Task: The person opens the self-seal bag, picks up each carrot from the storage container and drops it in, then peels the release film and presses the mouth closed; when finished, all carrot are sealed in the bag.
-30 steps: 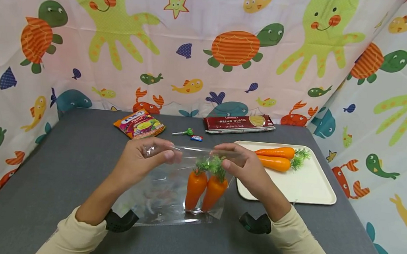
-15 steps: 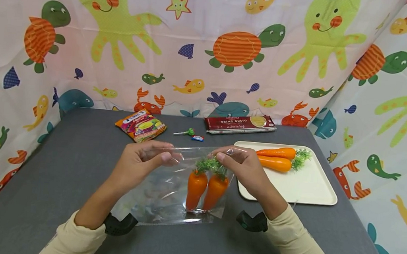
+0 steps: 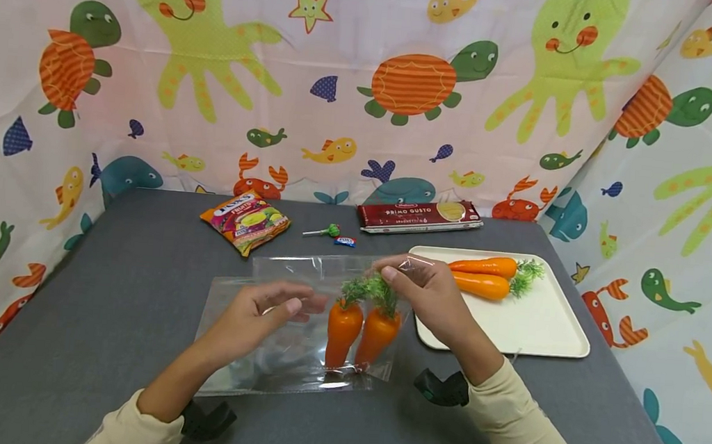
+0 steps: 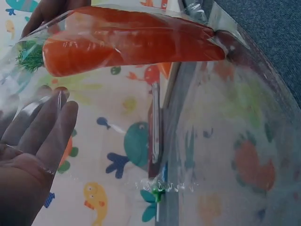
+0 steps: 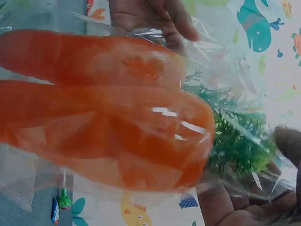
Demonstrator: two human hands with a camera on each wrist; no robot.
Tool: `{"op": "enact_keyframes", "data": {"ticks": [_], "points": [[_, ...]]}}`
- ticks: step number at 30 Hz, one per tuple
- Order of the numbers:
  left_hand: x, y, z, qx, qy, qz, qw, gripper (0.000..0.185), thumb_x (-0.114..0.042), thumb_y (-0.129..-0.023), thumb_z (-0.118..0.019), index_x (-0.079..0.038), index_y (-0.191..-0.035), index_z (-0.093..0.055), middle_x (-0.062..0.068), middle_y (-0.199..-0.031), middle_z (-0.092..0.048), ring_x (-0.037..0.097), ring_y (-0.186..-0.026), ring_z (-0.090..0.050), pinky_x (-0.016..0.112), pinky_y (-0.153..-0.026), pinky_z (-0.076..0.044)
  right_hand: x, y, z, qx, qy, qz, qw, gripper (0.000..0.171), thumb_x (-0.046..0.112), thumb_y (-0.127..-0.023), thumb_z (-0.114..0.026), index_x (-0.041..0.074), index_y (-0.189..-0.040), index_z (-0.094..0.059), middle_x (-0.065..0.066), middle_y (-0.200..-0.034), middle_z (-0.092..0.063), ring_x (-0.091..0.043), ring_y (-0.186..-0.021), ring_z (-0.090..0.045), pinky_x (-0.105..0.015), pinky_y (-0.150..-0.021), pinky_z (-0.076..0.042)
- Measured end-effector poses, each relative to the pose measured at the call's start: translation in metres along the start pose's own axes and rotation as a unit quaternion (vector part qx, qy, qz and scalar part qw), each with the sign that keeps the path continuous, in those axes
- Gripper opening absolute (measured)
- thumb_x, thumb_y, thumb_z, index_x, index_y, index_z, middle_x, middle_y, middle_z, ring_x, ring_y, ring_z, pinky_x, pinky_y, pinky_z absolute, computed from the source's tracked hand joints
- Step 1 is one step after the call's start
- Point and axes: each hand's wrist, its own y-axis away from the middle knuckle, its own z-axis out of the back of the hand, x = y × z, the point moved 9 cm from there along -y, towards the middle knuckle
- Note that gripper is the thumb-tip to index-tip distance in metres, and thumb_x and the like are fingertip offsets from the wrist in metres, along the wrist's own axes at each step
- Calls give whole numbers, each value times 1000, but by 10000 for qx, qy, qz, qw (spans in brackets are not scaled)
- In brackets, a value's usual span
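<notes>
Right hand (image 3: 428, 294) pinches the top edge of a clear plastic bag (image 3: 283, 356) near its right corner, thumb and fingers closed on the film just above the green tops. Left hand (image 3: 263, 316) lies over the bag's left half, fingers loosely extended and relaxed, resting on the plastic (no pinch visible from the head view; the left wrist view shows straight fingers (image 4: 44, 129) behind the film). Inside the bag, two orange carrots (image 3: 360, 334) side by side at the right end, tips toward the table's near edge, leafy tops up by the right hand. The bag sits near the middle of the grey table (image 3: 106, 286), its bottom edge on the surface, its top lifted on the right.

White tray (image 3: 542, 327) at the table's right side, just beside the right hand, holds two more carrots (image 3: 483, 276) lying sideways. Along the far edge: snack packet (image 3: 245, 221), lollipop (image 3: 324, 232), small wrapped candy (image 3: 345, 241), spaghetti box (image 3: 419, 216). Sea-animal curtain (image 3: 367, 83) behind and on both sides.
</notes>
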Motion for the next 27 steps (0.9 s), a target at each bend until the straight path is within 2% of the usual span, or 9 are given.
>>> {"op": "enact_keyframes", "data": {"ticks": [3, 6, 9, 11, 15, 20, 23, 27], "points": [[1, -2, -1, -17, 250, 17, 9997, 30, -13, -105, -46, 1, -128, -58, 15, -123, -65, 30, -112, -63, 41, -93, -50, -1, 1, -3, 250, -1, 143, 9996, 32, 28, -99, -60, 7, -122, -66, -6, -121, -65, -24, -111, -60, -41, -91, -51], [1, -3, -2, 11, 364, 32, 9993, 31, -14, -105, -45, 2, -128, -57, 17, -122, -64, 31, -111, -63, 42, -93, -50, -8, 3, -6, 587, 17, 97, 9982, 46, 36, -96, -64, 12, -134, -57, -8, -128, -60, -27, -111, -62, -41, -88, -53], [1, -4, -2, 31, 359, 91, 9993, 33, -15, -106, -44, 0, -133, -54, 18, -123, -64, 31, -111, -63, 41, -92, -50, -22, 6, -9, 912, 89, -212, 9956, 62, 34, -92, -69, 11, -144, -44, -12, -129, -58, -29, -111, -62, -40, -89, -53], [1, -5, -2, 10, 348, 166, 9993, 35, -16, -106, -44, -1, -136, -52, 18, -124, -64, 30, -111, -63, 42, -91, -51, -33, 7, -11, 1071, 146, -477, 9930, 67, 28, -91, -71, 5, -146, -39, -14, -126, -60, -28, -110, -61, -38, -90, -52], [3, -7, 0, -84, 353, 398, 9985, 38, -22, -106, -44, -2, -138, -51, 16, -125, -63, 29, -111, -63, 46, -90, -51, -45, 9, -10, 1098, 435, -768, 9900, 61, 21, -90, -72, -2, -140, -44, -12, -117, -64, -27, -99, -62, -36, -85, -53], [0, -10, 6, -290, 339, 526, 9976, 41, -26, -107, -42, -2, -139, -48, 19, -119, -65, 33, -105, -66, 48, -85, -53, -44, 7, -8, 840, 729, -763, 9909, 43, 26, -90, -71, 4, -125, -59, -9, -104, -65, -27, -88, -60, -37, -77, -54], [-3, -9, 16, -521, 341, 505, 9968, 41, -25, -107, -40, -1, -140, -45, 24, -115, -66, 36, -99, -67, 48, -80, -55, -43, 3, -14, 792, 619, -787, 9918, 38, 27, -91, -70, 5, -120, -61, -10, -98, -65, -29, -84, -60, -43, -75, -55], [-2, -4, 34, -868, 482, 751, 9922, 41, -26, -107, -42, -1, -139, -46, 24, -112, -67, 38, -94, -68, 49, -75, -56, -45, -6, -31, 921, 309, -759, 9924, 36, 27, -92, -68, 3, -117, -61, -10, -94, -65, -28, -82, -62, -45, -73, -57]]}}
